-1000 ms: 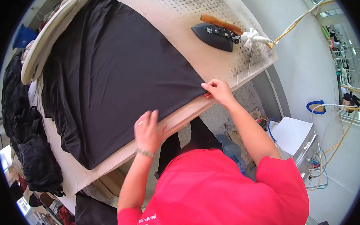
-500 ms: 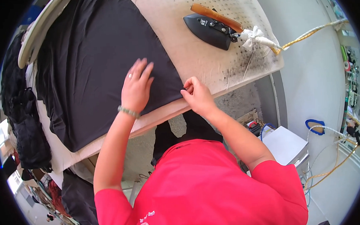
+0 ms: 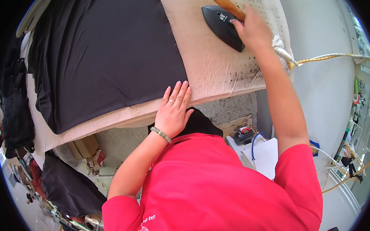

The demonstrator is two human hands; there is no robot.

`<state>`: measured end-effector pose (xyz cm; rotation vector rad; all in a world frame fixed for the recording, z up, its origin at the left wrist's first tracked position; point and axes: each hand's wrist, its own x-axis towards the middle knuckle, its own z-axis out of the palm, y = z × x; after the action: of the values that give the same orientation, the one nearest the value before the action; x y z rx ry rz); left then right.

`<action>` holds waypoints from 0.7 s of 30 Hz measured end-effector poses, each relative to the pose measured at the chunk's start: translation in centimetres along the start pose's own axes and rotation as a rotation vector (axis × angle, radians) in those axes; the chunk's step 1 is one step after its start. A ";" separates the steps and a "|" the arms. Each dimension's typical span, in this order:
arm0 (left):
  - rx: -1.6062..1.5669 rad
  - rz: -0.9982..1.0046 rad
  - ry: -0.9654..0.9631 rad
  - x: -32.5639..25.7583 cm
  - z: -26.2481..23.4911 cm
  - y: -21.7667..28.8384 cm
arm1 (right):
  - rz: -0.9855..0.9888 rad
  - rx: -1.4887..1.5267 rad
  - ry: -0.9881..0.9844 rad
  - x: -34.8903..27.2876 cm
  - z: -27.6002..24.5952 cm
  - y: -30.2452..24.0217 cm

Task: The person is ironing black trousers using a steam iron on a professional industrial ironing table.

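- Right hand (image 3: 253, 30) reaches to the iron (image 3: 223, 25); fingers wrapped at the wooden handle (image 3: 229, 6), gripping it as far as can be seen, fingertips hidden behind the hand.
- Left hand (image 3: 173, 110) lies flat, fingers spread and relaxed, holding nothing; fingertips touch the near edge of the black cloth (image 3: 104, 57), palm over the board's front edge.
- Ring on one left finger, bead bracelet (image 3: 160, 134) on the wrist.
- Iron: dark, pointed soleplate body, brown handle, sitting on the right part of the board, apart from the cloth.
- White wrapped hose (image 3: 282, 51) and yellowish braided cable (image 3: 331, 57) lead off from the iron to the right.
- Black cloth spread mostly smooth over the left and middle of the board, a few creases, hanging over the far left side.
- Ironing board (image 3: 216, 73): beige padded cover, stained, perforated near the iron, scorch marks at the right edge.
- Person wears a red shirt (image 3: 213, 188).
- Below the board: cardboard box (image 3: 85, 146), more dark cloth (image 3: 68, 188), white box (image 3: 263, 155) with a small red and black device (image 3: 244, 134) beside it.
- Grey floor, cables at right.
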<state>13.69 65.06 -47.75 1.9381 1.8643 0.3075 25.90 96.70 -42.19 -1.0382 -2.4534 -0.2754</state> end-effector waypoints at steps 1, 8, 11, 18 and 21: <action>-0.002 -0.012 0.036 -0.2 0.1 0.4 | 0.151 -0.024 -0.261 0.7 0.6 0.3; 0.040 0.043 0.079 -0.5 0.2 1.2 | 0.053 0.373 -0.614 -3.1 -3.2 -4.5; 0.080 0.062 0.042 -0.3 0.2 0.8 | -0.135 0.418 -0.843 -3.4 -3.5 -7.8; -0.148 0.320 -0.032 -1.2 -3.9 -3.1 | -0.205 0.398 -1.068 -2.5 -2.9 -11.1; -0.200 0.263 0.168 1.3 -8.3 -8.6 | -0.289 0.368 -1.104 -2.7 -3.7 -10.8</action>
<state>2.42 67.60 -44.42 2.0691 1.6027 0.7287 21.02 86.16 -40.30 -0.7454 -3.4015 0.8710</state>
